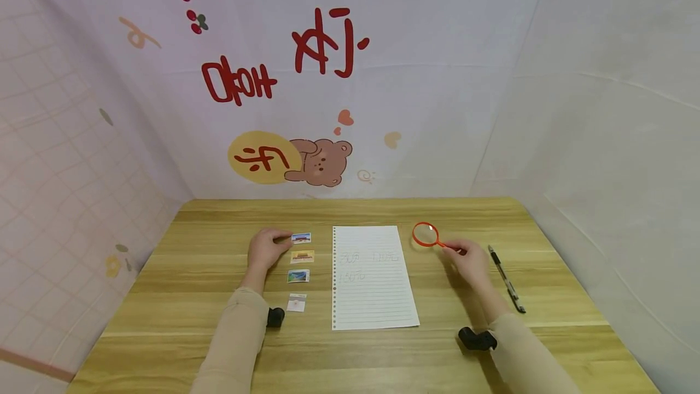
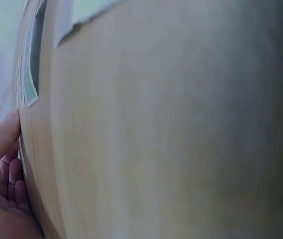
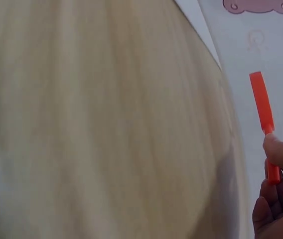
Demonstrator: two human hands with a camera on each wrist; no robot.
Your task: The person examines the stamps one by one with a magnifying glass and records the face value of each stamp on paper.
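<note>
My right hand (image 1: 469, 261) grips an orange-red magnifying glass (image 1: 425, 234) by its handle, thumb against the fingers. In the right wrist view the magnifying glass (image 3: 262, 102) appears edge-on, held above the wooden tabletop. My left hand (image 1: 267, 250) reaches to the left edge of the top stamp (image 1: 301, 238), which lies on the table; its fingertips are at that edge. Below it, in a column, lie a yellow stamp (image 1: 302, 257), a blue-green landscape stamp (image 1: 298, 276) and a pale grey-white stamp (image 1: 297, 303). The left wrist view shows the thumb extended and other fingers loosely bent.
A lined sheet of paper (image 1: 374, 303) with handwriting lies between the hands, punched holes along its left side. To the right of my right hand lies a black pen (image 1: 507, 279). Printed white cloth (image 1: 426, 108) hangs behind and beside the wooden table (image 1: 180, 297).
</note>
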